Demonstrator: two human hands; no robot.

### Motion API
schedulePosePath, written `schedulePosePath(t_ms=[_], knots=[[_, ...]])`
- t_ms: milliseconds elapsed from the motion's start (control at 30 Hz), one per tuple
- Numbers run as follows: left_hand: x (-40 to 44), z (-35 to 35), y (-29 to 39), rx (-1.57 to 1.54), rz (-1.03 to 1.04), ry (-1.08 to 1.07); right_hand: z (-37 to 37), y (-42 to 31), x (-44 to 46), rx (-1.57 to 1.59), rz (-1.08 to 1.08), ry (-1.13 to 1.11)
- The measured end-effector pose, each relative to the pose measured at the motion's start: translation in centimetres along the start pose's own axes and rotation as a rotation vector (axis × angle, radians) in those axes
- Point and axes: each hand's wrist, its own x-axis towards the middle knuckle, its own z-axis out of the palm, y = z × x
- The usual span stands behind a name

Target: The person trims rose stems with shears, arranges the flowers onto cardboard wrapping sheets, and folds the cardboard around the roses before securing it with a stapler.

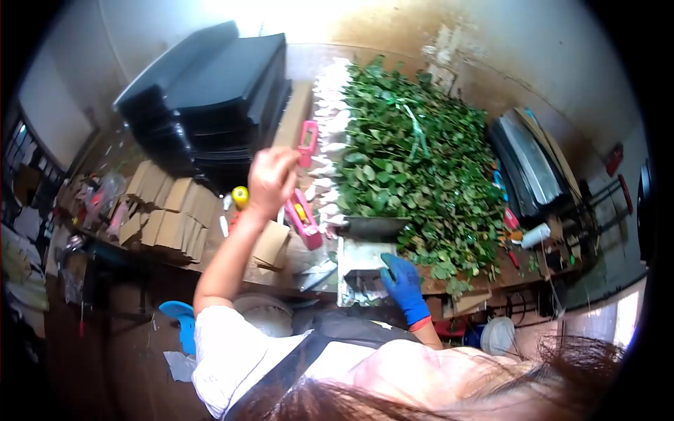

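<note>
My left hand (274, 179), bare, is raised over the table with its fingers curled together; whether something small is in them cannot be made out. Below and right of it lie a pink tape dispenser (305, 223) and, farther back, a second pink one (307, 142). My right hand (402, 279), in a blue glove, rests at the right side of a white metal box-like holder (351, 256) at the table's front edge; its fingers are partly hidden. Leafy green stems (414, 168) lie in a large pile behind it, with white-wrapped heads (333, 133) along their left side.
Stacked black sheets (210, 77) stand at the back left. Folded cardboard pieces (172, 214) lie left of my arm, near a yellow tape roll (240, 196). A knife (318, 276) is at the front edge. Wrapped sheets (530, 165) stand at the right.
</note>
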Motion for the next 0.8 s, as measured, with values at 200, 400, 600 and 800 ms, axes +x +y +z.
schedulePosePath(t_ms=[200, 400, 600, 800], knots=[[10.2, -10.6, -18.8, 0.924, -0.069, 0.254, 0.0, 0.3, 1.1, -0.043, -0.086, -0.131], [13.1, -16.9, -29.0, 1.086, -0.743, -0.249, -1.3, 0.2, 1.7, -0.019, -0.067, -0.198], [13.3, -16.6, -27.9, 1.314, -0.417, -0.255, -1.5, 1.0, 1.4, 0.063, -0.081, -0.217], [17.3, -13.6, -20.2, 0.950, -0.059, -0.053, -2.8, 2.0, 2.1, 0.285, -0.045, -0.330]])
